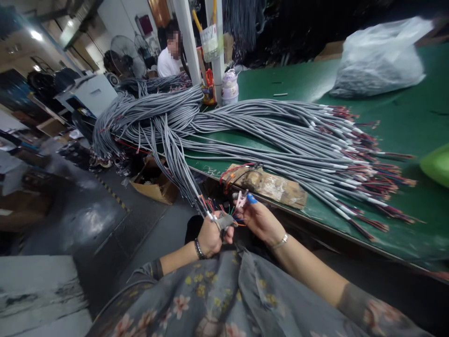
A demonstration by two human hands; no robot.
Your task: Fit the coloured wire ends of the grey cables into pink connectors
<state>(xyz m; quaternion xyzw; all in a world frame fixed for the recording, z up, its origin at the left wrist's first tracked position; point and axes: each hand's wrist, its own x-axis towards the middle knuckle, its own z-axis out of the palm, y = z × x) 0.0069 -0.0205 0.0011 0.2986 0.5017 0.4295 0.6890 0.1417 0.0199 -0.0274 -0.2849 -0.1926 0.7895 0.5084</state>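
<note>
My left hand point(211, 236) is closed round the end of a grey multi-core cable point(209, 215), its thumb wrapped in grey. Thin coloured wires point(229, 209) fan out from the cable end towards my other hand. My right hand point(262, 220) is closed in a pinch, with a blue cover on one fingertip. At its fingertips is a small pale pink tool point(240, 200) that looks like a clip or snips; its exact kind is unclear. The wires pass close to this tool; whether it grips one I cannot tell. Both hands are above my lap, just off the bench edge.
Grey cables point(273, 135) with stripped ends lie across the green bench point(403, 243). A worn wooden block point(277, 187) sits at the near edge. A plastic bag point(382, 58), a lilac bottle point(230, 87) and a white post point(187, 37) stand farther back. A person point(168, 61) sits beyond.
</note>
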